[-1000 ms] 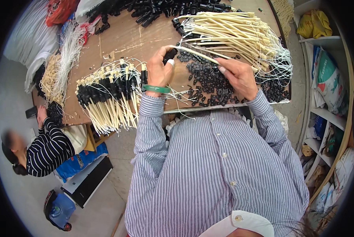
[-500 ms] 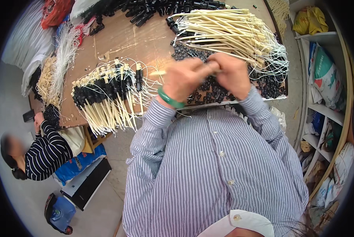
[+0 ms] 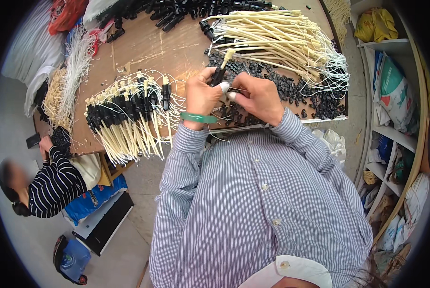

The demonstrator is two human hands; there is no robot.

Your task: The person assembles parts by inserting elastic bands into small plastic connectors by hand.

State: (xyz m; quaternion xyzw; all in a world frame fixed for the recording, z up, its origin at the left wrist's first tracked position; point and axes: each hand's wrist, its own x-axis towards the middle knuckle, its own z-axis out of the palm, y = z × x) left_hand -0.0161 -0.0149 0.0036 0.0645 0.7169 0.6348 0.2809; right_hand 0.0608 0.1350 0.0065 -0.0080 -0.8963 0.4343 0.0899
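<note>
My left hand is closed around a black plastic sleeve tilted up to the right, with a cream tube end sticking out of its top. Close beside it, my right hand pinches at the sleeve's lower end. What lies between its fingertips is too small to make out. White coverings show on the tips of both thumbs. A thin white cord trails below my hands at the table's edge. Small black parts lie heaped under and beside my right hand.
On the left lies a row of black sleeves with cream tubes and white cords. Bundled cream tubes lie at the back right, and black sleeves along the back. A person in striped clothing sits at left; shelves stand at right.
My hands were blurred and together; now they are slightly apart and lower, the right moved left. The black sleeve with the cream end now shows upright in my left hand.
</note>
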